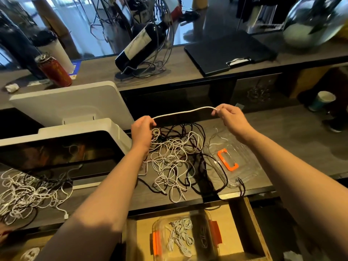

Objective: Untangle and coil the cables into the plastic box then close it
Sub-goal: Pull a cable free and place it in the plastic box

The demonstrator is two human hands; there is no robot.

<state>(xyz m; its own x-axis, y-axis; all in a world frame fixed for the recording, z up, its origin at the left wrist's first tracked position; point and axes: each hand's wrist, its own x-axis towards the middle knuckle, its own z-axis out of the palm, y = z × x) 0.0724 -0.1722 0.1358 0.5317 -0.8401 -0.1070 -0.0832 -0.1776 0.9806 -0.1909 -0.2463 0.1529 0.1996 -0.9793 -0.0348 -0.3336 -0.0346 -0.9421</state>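
1. The left hand (142, 129) pinches one end of a stretch of white cable (183, 111), fingers curled round it, above the back part of the dark wooden counter (263, 132).
2. The right hand (228, 114) pinches the other end of that stretch between thumb and fingertips; the cable runs between the two hands in a slight upward bow, lifted clear of the counter.
3. Below the left hand the same white cable drops into a tangle of white and black cables (175, 159) lying in the middle of the counter, reaching nearly to its front edge.
4. Just right of the tangle, touching some black strands, lies a clear plastic lid with an orange clasp (227, 161), flat on the counter toward its front right part.
5. A second heap of white and black cables (28, 193) lies at the counter's front left corner, beside a white machine with a dark screen (62, 151).
6. Below the counter's front edge, in an open wooden drawer (250, 227), sits a clear plastic box with orange clips (185, 236); coiled white cables lie inside it.
7. On the raised shelf behind stand a red can (54, 71), a wine bottle in a wire holder (140, 44) and a black clipboard (228, 51).
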